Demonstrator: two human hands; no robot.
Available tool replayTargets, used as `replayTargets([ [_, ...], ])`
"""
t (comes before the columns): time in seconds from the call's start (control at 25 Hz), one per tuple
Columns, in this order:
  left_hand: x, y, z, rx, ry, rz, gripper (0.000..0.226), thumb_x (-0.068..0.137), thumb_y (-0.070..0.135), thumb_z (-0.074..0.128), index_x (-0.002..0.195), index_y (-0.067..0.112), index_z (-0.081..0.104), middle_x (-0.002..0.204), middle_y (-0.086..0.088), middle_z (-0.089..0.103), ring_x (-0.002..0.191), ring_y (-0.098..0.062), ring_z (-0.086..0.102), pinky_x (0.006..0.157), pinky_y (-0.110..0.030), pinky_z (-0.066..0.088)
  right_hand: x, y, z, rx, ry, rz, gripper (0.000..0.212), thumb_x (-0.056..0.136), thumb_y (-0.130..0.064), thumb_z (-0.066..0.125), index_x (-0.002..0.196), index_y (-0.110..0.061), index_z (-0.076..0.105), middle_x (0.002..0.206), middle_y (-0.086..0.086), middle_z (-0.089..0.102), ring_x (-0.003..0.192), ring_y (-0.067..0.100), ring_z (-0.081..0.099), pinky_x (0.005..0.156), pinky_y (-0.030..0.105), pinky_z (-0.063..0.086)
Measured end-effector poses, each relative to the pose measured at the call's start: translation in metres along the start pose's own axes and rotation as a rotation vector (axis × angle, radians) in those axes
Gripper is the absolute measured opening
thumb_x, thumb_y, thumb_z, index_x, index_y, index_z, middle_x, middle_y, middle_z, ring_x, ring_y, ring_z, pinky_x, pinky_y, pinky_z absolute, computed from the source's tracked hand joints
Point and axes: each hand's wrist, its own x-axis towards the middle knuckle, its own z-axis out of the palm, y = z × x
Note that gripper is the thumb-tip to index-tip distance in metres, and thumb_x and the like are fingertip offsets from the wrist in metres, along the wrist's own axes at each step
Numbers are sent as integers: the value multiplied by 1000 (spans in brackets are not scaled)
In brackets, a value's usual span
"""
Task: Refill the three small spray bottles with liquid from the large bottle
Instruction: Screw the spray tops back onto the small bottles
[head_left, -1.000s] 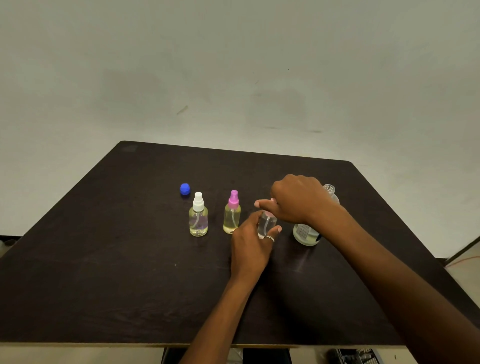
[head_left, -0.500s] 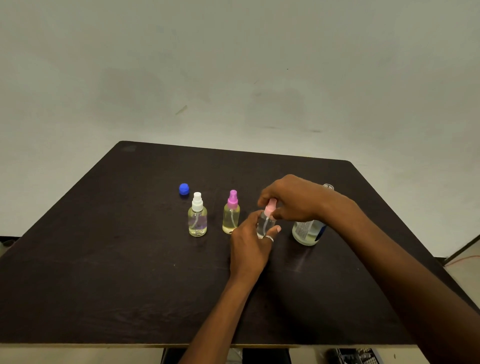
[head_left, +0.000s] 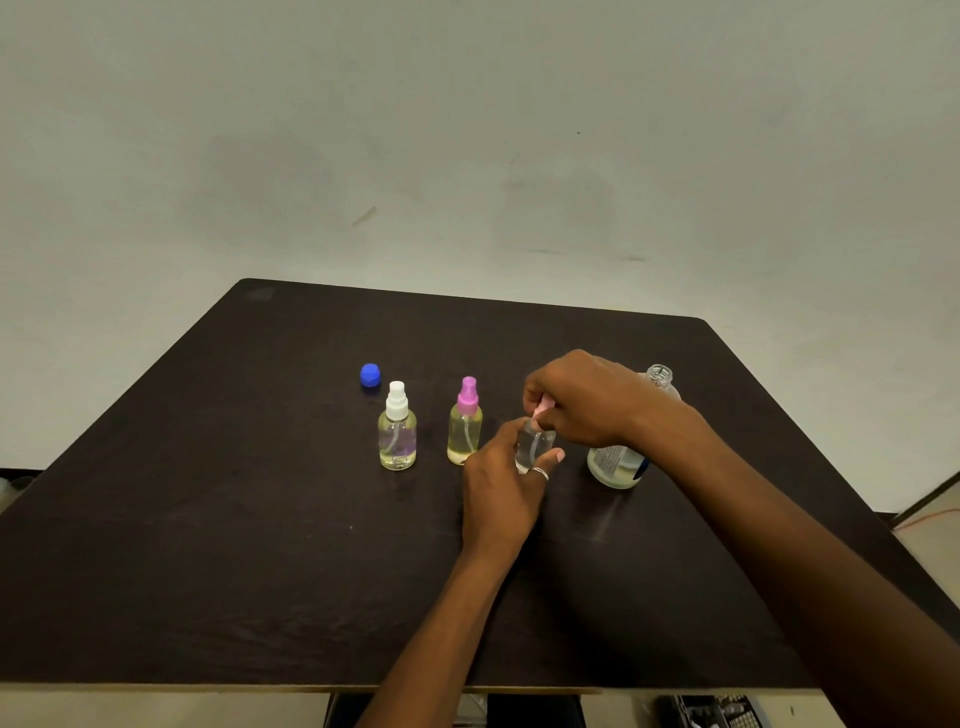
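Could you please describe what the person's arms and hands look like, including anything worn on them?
Both hands are bare, without gloves: the left hand and the right hand. A thin silver-coloured ring sits on one digit of the left hand. Both forearms are uncovered as far as the picture shows them; no sleeve, watch or bracelet is visible.

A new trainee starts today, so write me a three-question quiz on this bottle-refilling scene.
1. True or false: the large bottle has its cap on.
2. The right hand pinches a pale pink spray top. The left hand grips: A) the clear small bottle, B) the large bottle?
3. Fill in: the blue cap lies nearest the spray bottle whose top is ___.
Key: 1 false; 2 A; 3 white.
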Motion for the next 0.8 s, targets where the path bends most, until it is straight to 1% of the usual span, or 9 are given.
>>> replayTargets([
  [0.12,1,-1,0,1,-1,-18,37,79,35,78,112,31,62,92,14,71,88,0,66,77,-26,57,-2,-1,2,-15,23,31,3,87,-24,60,88,-26,62,89,-4,63,79,15,59,67,32,51],
  [0.16,0,-1,0,2,-2,-20,38,79,35,78,113,30,63,92,13,71,87,0,66,77,-24,57,-3,-2,4,-16,34,42,2,87,-25,59,88,-27,61,89,-4,63,79,16,59,66,32,50],
  [0.28,0,2,0,38,11,-31,36,77,34,80,109,28,64,87,15,68,80,1,64,70,-15,53,-5,-3,8,-20,82,81,2,86,-29,59,87,-29,60,91,-2,64,80,18,61,70,38,54],
  [0.36,0,4,-1,69,23,-39,34,76,32,80,106,26,65,83,16,65,74,2,62,64,-9,47,-7,-6,11,-17,106,114,8,86,-31,60,93,-27,62,93,-1,65,83,19,62,71,38,54],
  [0.44,0,6,0,82,34,-50,33,76,28,81,105,25,66,81,16,64,70,2,60,61,-6,43,-9,-8,14,-14,132,140,13,86,-32,61,96,-24,64,93,0,66,85,20,62,72,36,54],
  [0.48,1,7,0,87,40,-54,33,75,27,81,105,24,66,81,16,64,70,1,61,61,-5,42,-9,-9,16,-14,150,156,14,85,-34,61,95,-24,64,93,0,66,85,21,63,72,38,54],
  [0.64,2,6,1,113,41,-69,34,76,22,79,108,24,66,87,12,69,72,-1,62,62,-5,42,-9,-11,21,22,191,213,14,81,-35,61,90,-25,64,92,2,67,87,24,63,75,42,55],
  [0.72,3,6,2,107,39,-67,35,77,21,79,109,24,66,89,10,70,76,-4,64,66,-9,47,-8,-11,21,32,191,221,14,80,-34,62,89,-24,64,91,2,67,87,25,63,74,42,55],
  [0.8,3,6,3,99,44,-74,34,76,21,79,107,24,66,88,10,70,75,-5,65,67,-16,51,-7,-10,20,46,189,228,14,80,-33,62,90,-23,66,91,3,68,86,25,63,74,41,55],
])
